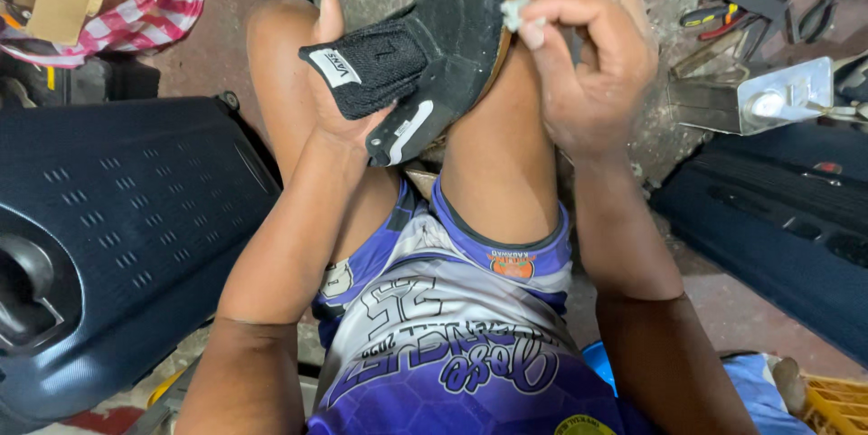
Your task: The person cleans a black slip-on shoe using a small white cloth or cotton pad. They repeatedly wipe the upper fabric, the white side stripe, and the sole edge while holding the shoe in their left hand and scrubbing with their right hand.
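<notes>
Black shoe (434,46) propped between the knees, both hands busy on it

Left hand (334,100) is wrapped around the shoe's heel end, right hand (588,64) pinches a small pale scrap (514,12) against the sole edge. Pliers (732,14) lie on the floor nearby.

The shoe (425,46) is black with a white tag and tan sole edge, the shorts (452,326) purple-and-white patterned, the cloth (154,1) red-and-white checked, the suitcase (117,236) dark navy.

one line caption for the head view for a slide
Left hand steadies a black shoe between bare knees; right hand pinches a small pale piece.
</notes>
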